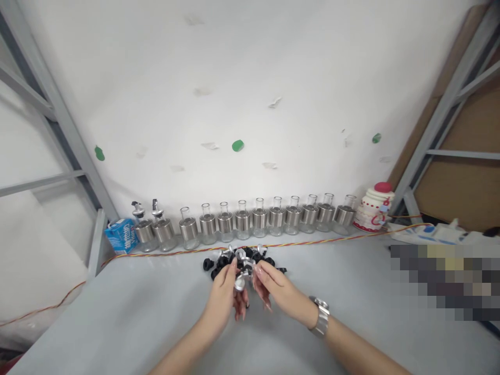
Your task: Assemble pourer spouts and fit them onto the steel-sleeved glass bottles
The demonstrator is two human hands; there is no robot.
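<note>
My left hand (223, 291) is closed around a pourer stopper (239, 283) with a silver cap and black parts. Close beside it, my right hand (271, 285) has its thumb and index finger pressed together, its lower fingers hanging loosely; what the pinch holds is hard to make out. Just beyond both hands lies a pile of black and silver pourer stoppers (208, 264), partly hidden by the fingers. Behind the pile stands a row of glass bottles with steel sleeves (242, 221), their necks bare. Two bottles at the left end (162, 227) have pourers on top.
A red and yellow twisted wire (297, 244) runs along the grey table (128, 312) before the bottles. A blue carton (122, 236) stands at the left, a cake-shaped jar (373, 208) at the right. Metal frame posts (441, 125) flank the white wall.
</note>
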